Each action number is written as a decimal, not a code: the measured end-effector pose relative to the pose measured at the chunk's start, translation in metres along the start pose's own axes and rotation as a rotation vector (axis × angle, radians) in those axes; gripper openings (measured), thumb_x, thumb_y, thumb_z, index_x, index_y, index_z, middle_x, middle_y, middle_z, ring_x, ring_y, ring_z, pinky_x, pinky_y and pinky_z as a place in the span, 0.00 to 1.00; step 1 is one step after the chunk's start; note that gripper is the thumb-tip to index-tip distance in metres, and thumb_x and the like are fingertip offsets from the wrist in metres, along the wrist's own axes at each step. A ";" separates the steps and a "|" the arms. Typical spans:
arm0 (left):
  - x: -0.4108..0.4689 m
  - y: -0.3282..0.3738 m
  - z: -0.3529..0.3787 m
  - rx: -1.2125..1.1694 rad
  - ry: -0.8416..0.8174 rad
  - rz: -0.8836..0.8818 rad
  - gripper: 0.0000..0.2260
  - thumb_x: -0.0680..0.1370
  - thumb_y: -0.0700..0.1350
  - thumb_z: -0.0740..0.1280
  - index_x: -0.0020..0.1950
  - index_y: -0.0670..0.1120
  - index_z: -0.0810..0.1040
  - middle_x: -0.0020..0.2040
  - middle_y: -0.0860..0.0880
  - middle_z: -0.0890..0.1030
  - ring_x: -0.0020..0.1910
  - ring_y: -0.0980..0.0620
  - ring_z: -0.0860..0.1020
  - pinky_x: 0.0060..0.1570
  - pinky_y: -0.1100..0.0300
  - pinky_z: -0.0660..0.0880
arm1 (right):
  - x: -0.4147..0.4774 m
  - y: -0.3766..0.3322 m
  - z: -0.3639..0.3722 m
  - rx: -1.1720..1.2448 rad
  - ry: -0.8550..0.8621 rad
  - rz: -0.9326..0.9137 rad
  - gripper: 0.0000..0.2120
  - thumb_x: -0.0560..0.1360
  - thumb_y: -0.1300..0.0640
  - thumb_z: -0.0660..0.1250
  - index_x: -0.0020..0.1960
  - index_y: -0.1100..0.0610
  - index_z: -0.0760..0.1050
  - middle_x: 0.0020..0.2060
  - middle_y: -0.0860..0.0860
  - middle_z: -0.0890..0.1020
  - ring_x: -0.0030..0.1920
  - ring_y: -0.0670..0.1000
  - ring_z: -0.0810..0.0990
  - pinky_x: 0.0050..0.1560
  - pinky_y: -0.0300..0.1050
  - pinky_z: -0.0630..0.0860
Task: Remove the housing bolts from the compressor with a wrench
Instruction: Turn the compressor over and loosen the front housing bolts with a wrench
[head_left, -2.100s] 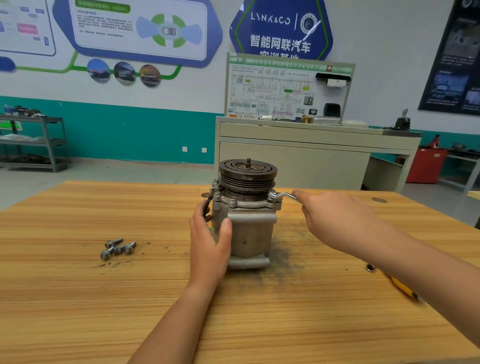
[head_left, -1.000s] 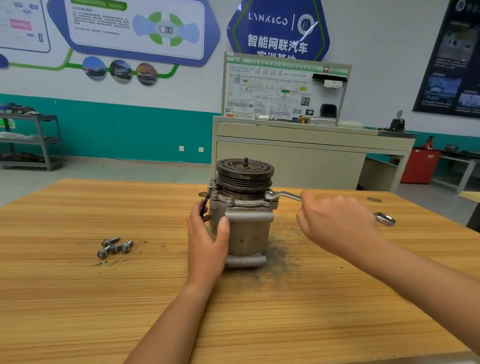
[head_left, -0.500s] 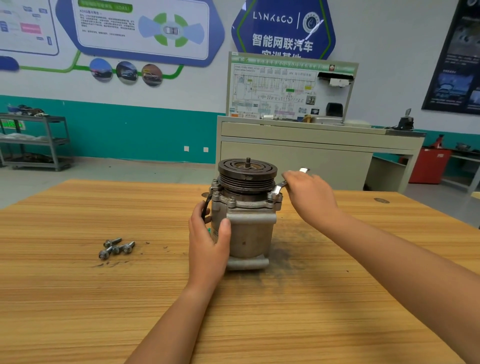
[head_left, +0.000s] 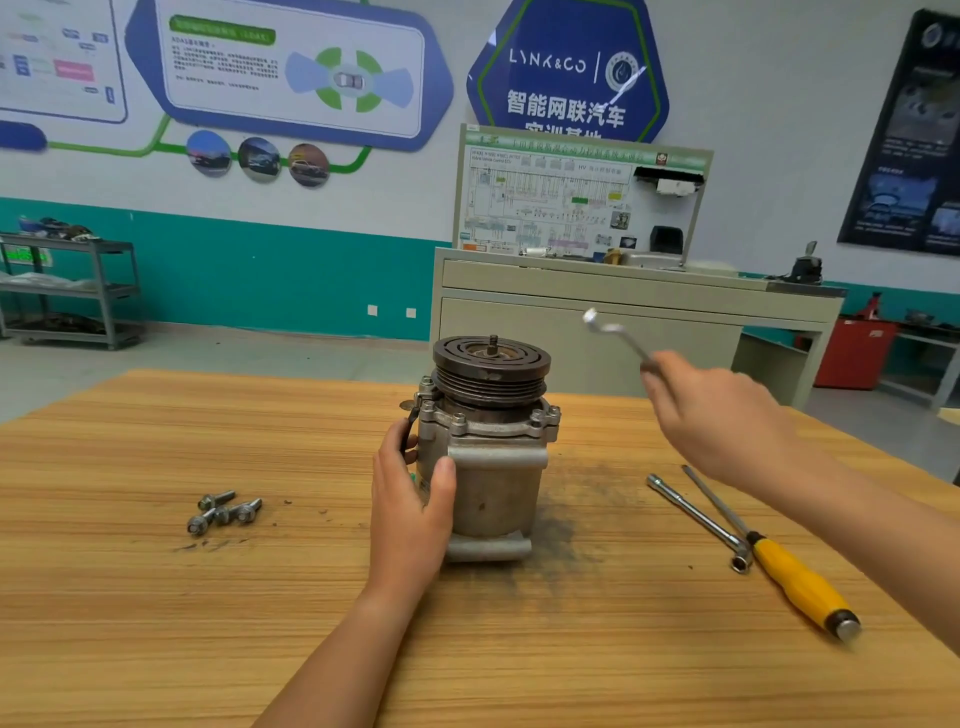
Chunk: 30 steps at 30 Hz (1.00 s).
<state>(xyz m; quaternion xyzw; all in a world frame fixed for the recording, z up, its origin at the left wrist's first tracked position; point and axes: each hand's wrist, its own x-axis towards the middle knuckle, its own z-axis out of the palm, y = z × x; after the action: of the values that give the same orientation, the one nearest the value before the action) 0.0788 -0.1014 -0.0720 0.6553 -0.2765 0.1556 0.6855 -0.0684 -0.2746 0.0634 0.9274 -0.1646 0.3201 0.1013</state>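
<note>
gripping compressor (head_left: 488, 452), left hand (head_left: 410, 499); right hand (head_left: 722, 415) holds wrench (head_left: 615, 335) aloft

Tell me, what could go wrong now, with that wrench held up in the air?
The wrench, gripped in the right hand, is off the housing bolts; seated badly, it might slip toward the left hand gripping the compressor. The compressor stands on end, steadied by that hand alone; a hard pull could tip it. The loose bolts could roll across the table.
</note>
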 end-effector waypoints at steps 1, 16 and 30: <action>0.000 0.000 0.000 -0.005 -0.002 -0.002 0.32 0.69 0.63 0.56 0.71 0.52 0.60 0.66 0.53 0.68 0.66 0.55 0.68 0.65 0.55 0.67 | -0.008 -0.005 -0.003 -0.035 -0.063 -0.021 0.14 0.80 0.49 0.49 0.59 0.54 0.68 0.30 0.48 0.72 0.34 0.55 0.76 0.33 0.47 0.72; 0.000 0.001 -0.001 -0.012 -0.015 -0.026 0.28 0.70 0.62 0.57 0.69 0.58 0.57 0.66 0.52 0.69 0.65 0.56 0.69 0.64 0.54 0.68 | -0.023 -0.053 -0.025 -0.371 -0.271 -0.124 0.13 0.79 0.61 0.53 0.62 0.53 0.64 0.28 0.48 0.64 0.25 0.47 0.62 0.21 0.40 0.57; -0.003 0.004 -0.002 -0.011 -0.013 -0.041 0.28 0.71 0.59 0.58 0.70 0.56 0.58 0.65 0.51 0.70 0.64 0.54 0.69 0.65 0.50 0.69 | -0.010 -0.092 -0.055 -0.496 -0.504 -0.195 0.13 0.75 0.69 0.58 0.58 0.59 0.71 0.50 0.52 0.78 0.45 0.54 0.75 0.37 0.44 0.67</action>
<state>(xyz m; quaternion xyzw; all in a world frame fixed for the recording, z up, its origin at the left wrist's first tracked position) 0.0744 -0.0984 -0.0702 0.6581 -0.2683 0.1357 0.6903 -0.0726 -0.1710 0.0923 0.9358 -0.1676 0.0210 0.3094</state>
